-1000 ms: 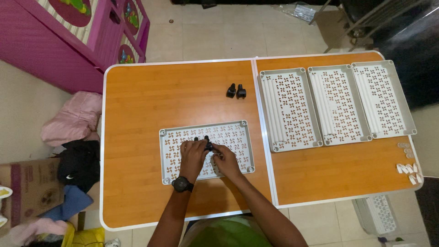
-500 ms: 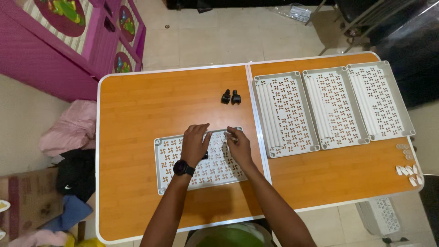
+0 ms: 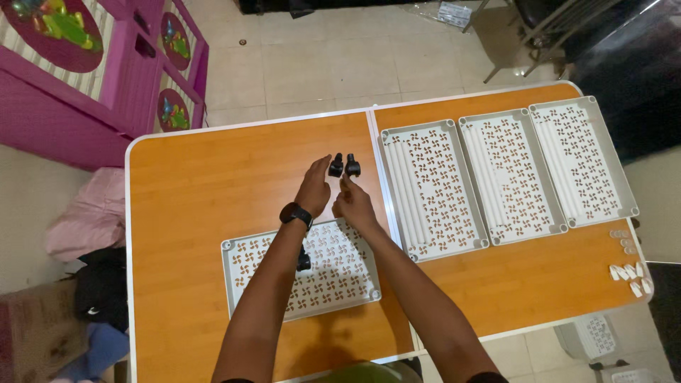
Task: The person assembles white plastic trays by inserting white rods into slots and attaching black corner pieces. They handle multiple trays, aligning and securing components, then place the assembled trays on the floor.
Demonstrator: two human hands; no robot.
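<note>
Orange wood-grain surface [image 3: 213, 184] spreads under me, with three white perforated trays [image 3: 433, 184] at its far right. Both my hands reach for two small black clips [image 3: 343, 166] just beyond the near tray [image 3: 340, 276]. My left hand [image 3: 315, 186] is spread beside them, holding nothing; my right hand [image 3: 353, 202] has its grip narrow, fingertips nearly touching one clip. I judge this the pick-up step; closing on one clip comes next.

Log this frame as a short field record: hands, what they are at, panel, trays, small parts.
left hand: open, fingertips at the two black caster parts
right hand: reaching to the same parts; grip unclear
near panel: white perforated, flat, under the forearms, one black part on it
trays: three white perforated, side by side, on the right
small white pieces: near right table edge
table: orange
</note>
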